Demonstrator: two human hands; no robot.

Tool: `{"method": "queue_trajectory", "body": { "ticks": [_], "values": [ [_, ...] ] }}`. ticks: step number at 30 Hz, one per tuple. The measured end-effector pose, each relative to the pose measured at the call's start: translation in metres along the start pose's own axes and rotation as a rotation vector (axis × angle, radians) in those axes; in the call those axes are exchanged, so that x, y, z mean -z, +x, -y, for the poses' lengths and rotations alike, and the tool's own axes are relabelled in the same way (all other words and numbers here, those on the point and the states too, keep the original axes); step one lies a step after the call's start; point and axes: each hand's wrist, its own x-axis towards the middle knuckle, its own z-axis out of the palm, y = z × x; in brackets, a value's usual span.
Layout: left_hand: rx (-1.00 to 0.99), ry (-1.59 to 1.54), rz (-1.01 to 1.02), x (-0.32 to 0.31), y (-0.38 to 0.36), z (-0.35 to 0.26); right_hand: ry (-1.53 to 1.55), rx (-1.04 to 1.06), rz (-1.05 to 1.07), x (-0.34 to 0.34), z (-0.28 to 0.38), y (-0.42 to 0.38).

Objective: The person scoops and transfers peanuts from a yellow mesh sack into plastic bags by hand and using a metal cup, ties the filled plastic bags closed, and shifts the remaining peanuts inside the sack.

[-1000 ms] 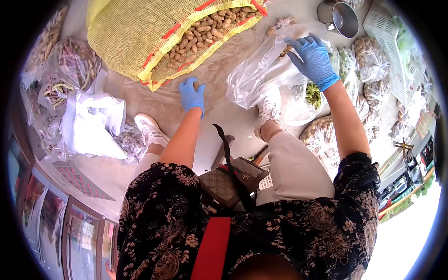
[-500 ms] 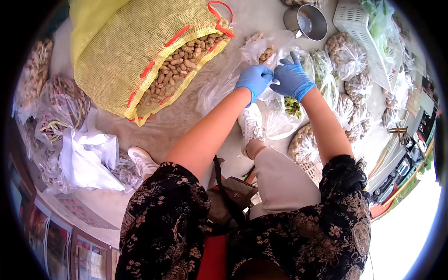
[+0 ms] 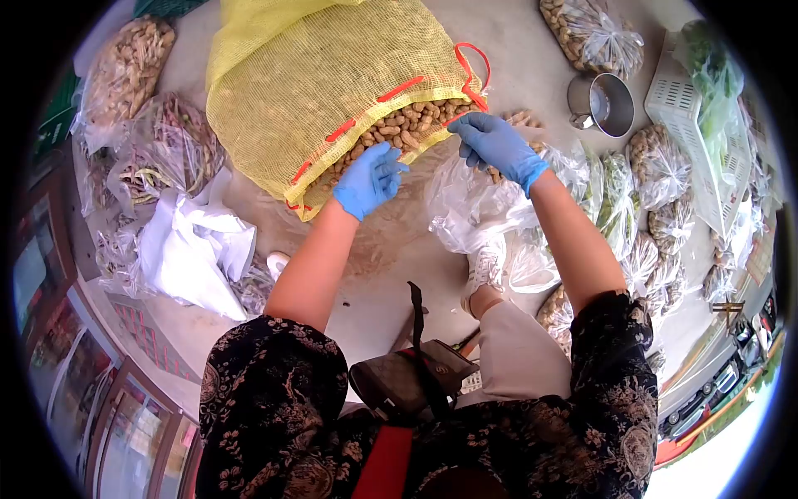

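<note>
A yellow mesh sack (image 3: pixel 316 91) lies on its side, with peanuts (image 3: pixel 407 126) showing at its open mouth. My left hand (image 3: pixel 370 180), in a blue glove, is at the lower part of the mouth, fingers apart and holding nothing visible. My right hand (image 3: pixel 497 148), also gloved, reaches the sack's edge near the red cord (image 3: pixel 475 71); its thumb and forefinger are close together at the rim. Whether it grips the rim is hard to tell. Below the right hand, a clear plastic bag (image 3: pixel 465 212) lies by more peanuts.
A metal cup (image 3: pixel 611 106) lies at the upper right beside a white crate (image 3: pixel 686 125) of bagged greens. Bagged peanuts (image 3: pixel 657 166) line the right. At left are a white bag (image 3: pixel 195 254), bagged beans (image 3: pixel 170 154) and another peanut bag (image 3: pixel 129 66). My shoe (image 3: pixel 486 266) is below the plastic bag.
Both hands have left the plastic bag and separated. The left moved to the sack's mouth, the right to its upper corner. The view has shifted, so the scene sits further right.
</note>
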Motion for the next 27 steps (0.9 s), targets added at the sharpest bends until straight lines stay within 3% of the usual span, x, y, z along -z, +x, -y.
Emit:
{"method": "queue_trajectory", "body": {
  "ticks": [1,2,5,8,11,13,15,17,19,21,22,24,26,27],
  "values": [
    [-0.085,-0.250,0.045,0.028,0.005,-0.009,0.071,-0.071,0.004,-0.004,-0.007,0.034],
    [-0.236,-0.288,0.135,0.055,0.009,-0.017,0.068,-0.095,-0.065,-0.009,-0.016,0.069],
    [-0.798,0.062,0.000,0.062,-0.007,-0.054,0.097,0.355,-0.396,-0.018,-0.025,0.123],
    [-1.035,0.497,-0.213,0.042,-0.010,-0.100,-0.038,0.785,-0.561,-0.017,0.001,0.130],
    [-1.188,0.608,-0.263,0.028,0.015,-0.123,-0.229,0.853,-0.771,-0.027,0.010,0.147],
    [-1.199,1.131,-0.590,0.026,0.028,-0.113,-0.342,0.744,-0.918,-0.045,0.002,0.155],
    [-1.140,1.293,-0.902,0.027,0.048,-0.086,-0.504,0.631,-1.059,-0.066,-0.013,0.161],
    [-1.139,1.280,-0.889,0.037,0.069,-0.070,-0.406,0.537,-1.160,-0.085,-0.021,0.167],
    [-0.904,1.254,-0.804,0.031,0.066,-0.068,-0.361,0.386,-1.354,-0.105,-0.028,0.177],
    [-0.770,1.084,-0.702,0.035,0.077,-0.064,-0.562,0.003,-1.193,-0.121,-0.028,0.189],
    [-0.778,0.875,-0.641,0.033,0.079,-0.062,-0.182,-0.020,-1.176,-0.128,-0.024,0.193],
    [-0.759,1.014,-0.647,0.038,0.084,-0.061,0.030,0.060,-1.082,-0.142,-0.020,0.198],
    [-0.805,1.132,-0.676,0.045,0.095,-0.063,-0.296,0.259,-0.960,-0.156,-0.021,0.198],
    [-0.789,1.232,-0.704,0.047,0.091,-0.065,-0.407,0.168,-0.792,-0.157,-0.017,0.197]
  ]
}}
